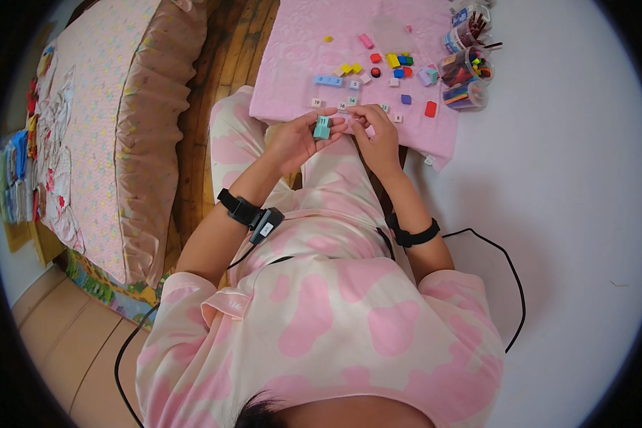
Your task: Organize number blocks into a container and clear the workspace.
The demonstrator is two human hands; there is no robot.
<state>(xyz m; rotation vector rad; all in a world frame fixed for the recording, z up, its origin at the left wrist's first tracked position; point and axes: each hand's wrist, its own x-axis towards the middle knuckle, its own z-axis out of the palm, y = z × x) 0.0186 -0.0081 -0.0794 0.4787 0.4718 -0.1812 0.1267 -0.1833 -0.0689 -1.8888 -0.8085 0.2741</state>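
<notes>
My left hand (297, 144) is turned palm up over the near edge of a pink towel. Two teal number blocks (322, 128) seem to lie end to end across its fingers. Close beside it, my right hand (378, 143) is curled with its fingers drawn together. Something pinkish shows by its thumb, too small to make out. Just beyond both hands, white number blocks (317, 103) and a teal number block (352, 101) rest on the towel. A row of light blue number blocks (328, 81) lies a little farther off.
Coloured blocks, among them a yellow block (392, 60) and a red block (431, 109), are scattered over the pink towel (292, 43). Clear tubs of pens (467, 94) line its right side. A bed (107, 128) stands at left. Black cables (510, 264) run from my wrist straps.
</notes>
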